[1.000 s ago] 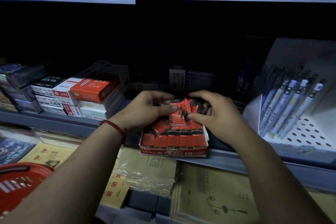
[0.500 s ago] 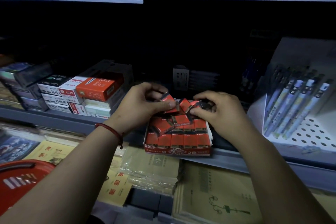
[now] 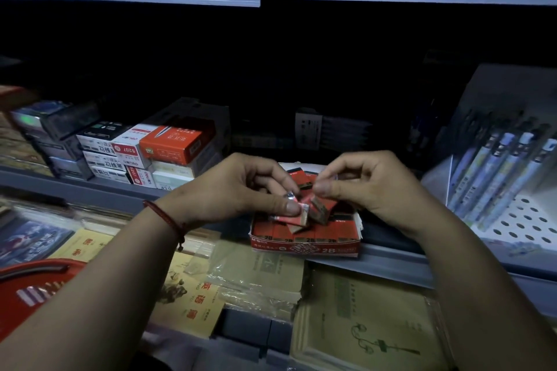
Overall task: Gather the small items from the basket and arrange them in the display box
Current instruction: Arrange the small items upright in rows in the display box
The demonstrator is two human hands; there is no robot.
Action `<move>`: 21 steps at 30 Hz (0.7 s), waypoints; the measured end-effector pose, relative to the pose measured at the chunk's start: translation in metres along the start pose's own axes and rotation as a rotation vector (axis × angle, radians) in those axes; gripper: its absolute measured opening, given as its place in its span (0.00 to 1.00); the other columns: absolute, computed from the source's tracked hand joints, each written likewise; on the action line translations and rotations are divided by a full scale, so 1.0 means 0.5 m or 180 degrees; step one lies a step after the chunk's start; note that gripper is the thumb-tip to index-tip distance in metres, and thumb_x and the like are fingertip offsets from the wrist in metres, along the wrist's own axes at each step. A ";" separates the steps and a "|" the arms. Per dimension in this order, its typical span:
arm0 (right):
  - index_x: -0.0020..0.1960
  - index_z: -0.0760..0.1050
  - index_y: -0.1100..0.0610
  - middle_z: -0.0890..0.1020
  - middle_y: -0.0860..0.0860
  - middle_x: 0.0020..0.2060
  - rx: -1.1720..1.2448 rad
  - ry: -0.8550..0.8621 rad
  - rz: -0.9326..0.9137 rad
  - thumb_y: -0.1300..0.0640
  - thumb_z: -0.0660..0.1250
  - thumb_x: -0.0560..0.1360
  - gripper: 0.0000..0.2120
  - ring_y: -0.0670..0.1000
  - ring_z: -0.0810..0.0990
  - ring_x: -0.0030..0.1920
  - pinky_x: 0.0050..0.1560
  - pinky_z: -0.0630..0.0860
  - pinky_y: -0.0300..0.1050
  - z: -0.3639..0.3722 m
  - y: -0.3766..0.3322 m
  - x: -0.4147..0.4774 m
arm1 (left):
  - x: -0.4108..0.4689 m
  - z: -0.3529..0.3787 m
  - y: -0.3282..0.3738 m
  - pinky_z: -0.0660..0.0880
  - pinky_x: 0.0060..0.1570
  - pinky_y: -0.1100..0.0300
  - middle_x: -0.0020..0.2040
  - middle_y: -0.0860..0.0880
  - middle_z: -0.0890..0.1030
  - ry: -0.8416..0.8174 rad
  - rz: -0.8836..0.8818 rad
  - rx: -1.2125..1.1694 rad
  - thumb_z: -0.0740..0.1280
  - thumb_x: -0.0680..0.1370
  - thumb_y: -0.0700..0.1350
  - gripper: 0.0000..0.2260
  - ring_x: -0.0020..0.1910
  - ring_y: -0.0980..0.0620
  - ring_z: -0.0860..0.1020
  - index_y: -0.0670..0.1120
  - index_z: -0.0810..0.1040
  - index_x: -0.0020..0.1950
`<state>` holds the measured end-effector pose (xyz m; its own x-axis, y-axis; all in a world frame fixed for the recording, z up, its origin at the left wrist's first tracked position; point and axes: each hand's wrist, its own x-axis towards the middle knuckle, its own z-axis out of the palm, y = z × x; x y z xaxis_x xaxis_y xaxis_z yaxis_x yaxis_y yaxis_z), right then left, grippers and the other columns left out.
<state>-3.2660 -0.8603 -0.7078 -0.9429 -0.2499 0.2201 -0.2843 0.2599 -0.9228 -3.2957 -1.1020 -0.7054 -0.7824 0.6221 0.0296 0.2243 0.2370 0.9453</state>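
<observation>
Red cardboard box (image 3: 304, 248) at centre holds blocky erasers (image 3: 278, 230). Left hand (image 3: 238, 190) fingers pinch a glossy one; right hand (image 3: 370, 187) fingers curl together, grip unclear.

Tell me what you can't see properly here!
Head view:
- Display box back rows: hidden by left hand and right hand.
- Basket: cut off by the left edge; contents unseen.
- Right hand's grip: its fingers hide what it holds.
- Shelf back: too dark.

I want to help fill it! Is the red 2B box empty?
No, the display box holds a row of small red items along its front edge.
</observation>
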 end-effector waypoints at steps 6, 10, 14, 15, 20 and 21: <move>0.42 0.85 0.60 0.86 0.56 0.39 -0.0333 -0.0309 0.0035 0.50 0.77 0.65 0.13 0.51 0.83 0.39 0.42 0.80 0.43 -0.017 0.006 -0.004 | -0.012 0.001 0.006 0.76 0.41 0.71 0.43 0.57 0.84 -0.0130 0.0097 0.0454 0.76 0.72 0.34 0.11 0.40 0.63 0.81 0.35 0.85 0.53; 0.39 0.86 0.55 0.83 0.52 0.43 -0.0636 -0.0299 -0.0033 0.43 0.75 0.65 0.15 0.57 0.82 0.45 0.45 0.78 0.49 -0.007 0.015 -0.003 | -0.011 -0.001 0.001 0.74 0.43 0.72 0.43 0.62 0.81 -0.0146 0.0134 0.0704 0.78 0.70 0.38 0.13 0.43 0.66 0.78 0.41 0.87 0.54; 0.41 0.85 0.50 0.83 0.49 0.41 -0.0738 -0.0173 -0.0022 0.41 0.75 0.66 0.13 0.54 0.82 0.42 0.44 0.78 0.47 -0.005 0.015 -0.002 | -0.010 -0.003 0.004 0.75 0.45 0.71 0.47 0.57 0.81 -0.0138 0.0182 0.0857 0.76 0.73 0.42 0.12 0.45 0.64 0.80 0.46 0.87 0.55; 0.41 0.85 0.51 0.84 0.49 0.39 -0.0716 -0.0044 -0.0020 0.43 0.75 0.68 0.11 0.52 0.83 0.41 0.44 0.78 0.47 -0.003 0.015 -0.001 | -0.009 -0.005 0.002 0.77 0.46 0.68 0.48 0.56 0.83 -0.0082 0.0172 0.0830 0.75 0.74 0.44 0.10 0.48 0.62 0.81 0.46 0.87 0.55; 0.42 0.84 0.50 0.85 0.47 0.39 -0.0890 0.0910 -0.0036 0.52 0.72 0.76 0.06 0.48 0.83 0.42 0.47 0.79 0.46 0.012 0.010 0.021 | 0.014 -0.005 -0.019 0.83 0.50 0.54 0.49 0.51 0.86 0.0790 0.0139 0.0966 0.71 0.78 0.48 0.07 0.50 0.56 0.84 0.49 0.85 0.54; 0.42 0.84 0.50 0.85 0.46 0.38 -0.0950 0.0953 -0.0003 0.52 0.73 0.76 0.05 0.46 0.83 0.41 0.46 0.79 0.44 0.017 0.007 0.029 | 0.021 -0.002 -0.023 0.82 0.47 0.60 0.48 0.52 0.86 0.0993 0.0154 0.1127 0.72 0.78 0.47 0.05 0.47 0.60 0.83 0.50 0.85 0.53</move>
<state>-3.2793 -0.8709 -0.7103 -0.9389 0.0204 0.3436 -0.2813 0.5295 -0.8003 -3.3071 -1.0990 -0.7157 -0.8912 0.3977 0.2183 0.4066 0.4867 0.7732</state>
